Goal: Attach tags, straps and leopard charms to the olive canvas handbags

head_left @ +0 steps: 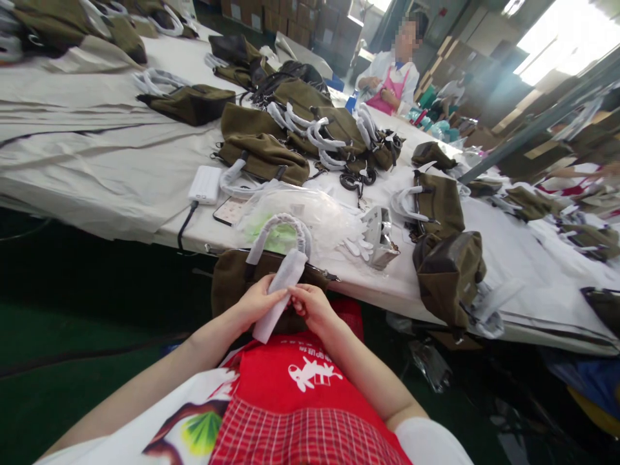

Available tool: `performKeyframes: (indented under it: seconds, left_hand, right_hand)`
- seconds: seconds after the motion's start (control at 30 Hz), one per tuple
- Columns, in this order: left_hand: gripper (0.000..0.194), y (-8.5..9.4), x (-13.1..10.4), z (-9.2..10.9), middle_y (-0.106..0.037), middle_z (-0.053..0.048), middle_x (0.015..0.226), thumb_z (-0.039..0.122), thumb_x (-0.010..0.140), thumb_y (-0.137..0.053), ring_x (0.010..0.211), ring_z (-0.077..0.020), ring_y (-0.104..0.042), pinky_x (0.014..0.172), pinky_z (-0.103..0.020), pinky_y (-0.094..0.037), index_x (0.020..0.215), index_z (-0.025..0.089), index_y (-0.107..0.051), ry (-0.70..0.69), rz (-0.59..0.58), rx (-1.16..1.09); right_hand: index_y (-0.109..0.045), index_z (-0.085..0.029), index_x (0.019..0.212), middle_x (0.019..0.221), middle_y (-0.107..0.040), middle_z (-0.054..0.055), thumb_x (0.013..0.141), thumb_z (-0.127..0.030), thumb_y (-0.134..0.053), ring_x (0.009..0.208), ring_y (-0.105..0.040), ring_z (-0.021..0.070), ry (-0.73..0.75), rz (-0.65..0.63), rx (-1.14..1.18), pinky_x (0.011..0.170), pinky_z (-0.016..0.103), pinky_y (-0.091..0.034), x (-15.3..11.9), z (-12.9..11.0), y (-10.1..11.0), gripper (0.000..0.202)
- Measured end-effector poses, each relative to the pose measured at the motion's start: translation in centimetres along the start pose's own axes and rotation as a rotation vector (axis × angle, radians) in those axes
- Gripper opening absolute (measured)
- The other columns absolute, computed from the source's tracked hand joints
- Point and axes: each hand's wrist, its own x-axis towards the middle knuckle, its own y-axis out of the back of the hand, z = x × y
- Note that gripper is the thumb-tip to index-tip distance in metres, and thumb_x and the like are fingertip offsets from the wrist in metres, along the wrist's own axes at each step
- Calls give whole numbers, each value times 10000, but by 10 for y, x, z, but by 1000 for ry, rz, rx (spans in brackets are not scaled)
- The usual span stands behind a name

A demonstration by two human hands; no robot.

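My left hand (260,301) holds the white wrap strip (290,268) between thumb and fingers, its length slanting from one o'clock down to seven, while my right hand (316,309), at three o'clock from the left, has its fingertips drawn narrow at the strip's edge. Just beyond them, at twelve, is the brown bag (227,281) with its covered handle (278,220) arching up by the table (145,206); farther off, a heap of bags (264,155) lies near twelve and a person (393,93) is at one.

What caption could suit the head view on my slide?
Left hand and right hand on a white strip, by a brown bag at a covered table.
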Motion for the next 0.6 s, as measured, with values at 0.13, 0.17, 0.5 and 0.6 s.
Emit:
performKeyframes:
  seconds: [0.13, 0.17, 0.5, 0.6]
  left_hand:
    - [818, 13, -19, -5, -676, -143, 985, 671, 723, -676, 732, -234, -673, 645, -335, -559, 1277, 109, -458, 124, -90, -92]
    - [846, 19, -27, -7, -663, -157, 1058, 679, 752, -649, 761, -240, -683, 658, -339, -567, 1342, 120, -415, 111, -119, -75]
    - [407, 57, -73, -29, -349, -102, 1518, 341, 947, -511, 1251, -274, -547, 990, -375, -555, 1345, 269, -557, -492, -1, 374]
    - [368, 57, -73, -30, -327, -104, 1527, 305, 966, -425, 891, -162, -694, 743, -276, -622, 1276, 264, -620, -443, -46, 234]
  right_hand:
    - [-564, -148, 649, 503, -482, -38, 617, -514, -803, 388, -333, 45, 17, -20, 36, 359, 188, -172, 3, 5, -1, 439]
    - [-566, -148, 660, 513, -492, -34, 623, -517, -806, 391, -344, 48, 22, -26, 33, 358, 186, -178, 4, 6, -1, 442]
    - [-541, -160, 630, 509, -501, -20, 631, -500, -780, 398, -361, 63, -30, -68, 12, 363, 199, -194, 6, 7, -15, 416]
    - [-542, -156, 615, 511, -497, -23, 628, -492, -771, 398, -366, 61, -34, -73, 11, 364, 201, -198, 4, 6, -19, 406]
